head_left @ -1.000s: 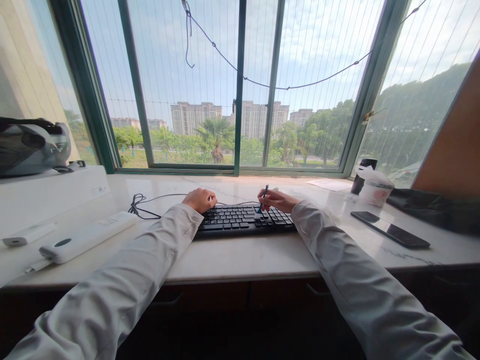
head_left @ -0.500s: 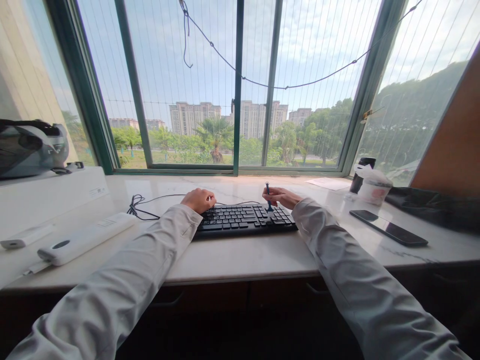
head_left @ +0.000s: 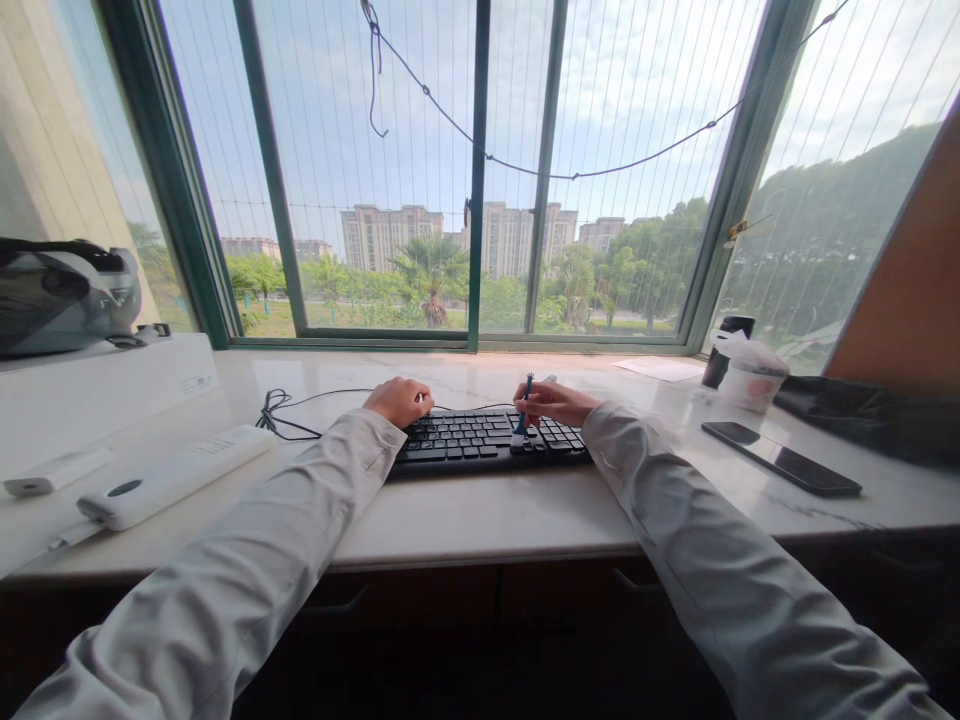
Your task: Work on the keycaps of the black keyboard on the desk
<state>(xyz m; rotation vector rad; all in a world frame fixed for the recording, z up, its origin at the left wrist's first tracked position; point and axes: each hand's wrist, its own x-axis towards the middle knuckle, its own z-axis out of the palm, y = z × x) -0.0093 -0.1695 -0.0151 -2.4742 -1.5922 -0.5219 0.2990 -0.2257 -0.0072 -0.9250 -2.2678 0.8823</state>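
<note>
A black keyboard (head_left: 472,436) lies on the pale marbled countertop. At its upper left corner rests my left hand (head_left: 403,401), closed, with its curled fingers against the keyboard's end; the fingertips are mostly hidden. My right hand (head_left: 556,402) pinches a small blue brush (head_left: 523,408) by its handle over the right part of the keyboard. The brush leans slightly, and its white bristles are down at the keys, left of the number pad. A black cable (head_left: 289,412) runs behind the keyboard and bunches up at the left.
A white power-bank-like device (head_left: 176,478) and a smaller white block (head_left: 56,472) lie left. Behind them a headset (head_left: 67,297) sits on a white box (head_left: 105,385). To the right are a phone (head_left: 780,458), a bagged tub (head_left: 752,378) and a black cylinder (head_left: 726,352). Windows close off the back.
My right hand has moved left a little with the brush, whose bristles have gone from the number pad toward the keys left of it. My left hand stays in place on the keyboard.
</note>
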